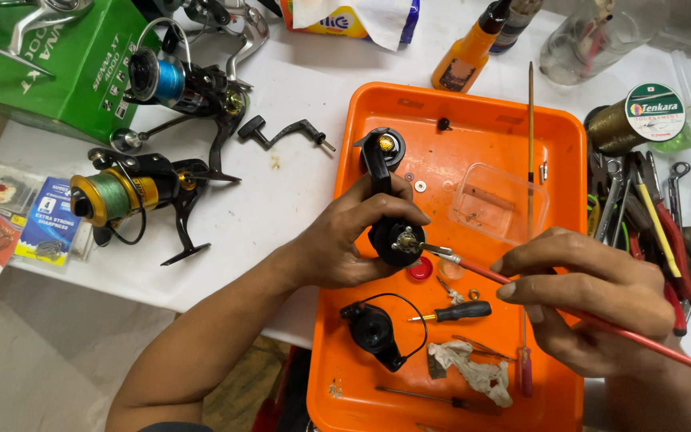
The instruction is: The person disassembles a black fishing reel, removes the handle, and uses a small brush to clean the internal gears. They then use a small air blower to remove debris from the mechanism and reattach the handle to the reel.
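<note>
Over the orange tray (569, 136), the left hand (345, 240) wraps the black reel body (393, 236), gear end turned toward three o'clock for access. The right hand (593, 300) pinches a red-handled brush (521, 290), its tip touching the brass gear.

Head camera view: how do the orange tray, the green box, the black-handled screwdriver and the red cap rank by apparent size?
1. Orange tray, clearly largest.
2. Green box, though partly cut off by the frame.
3. Black-handled screwdriver.
4. Red cap, smallest.
</note>
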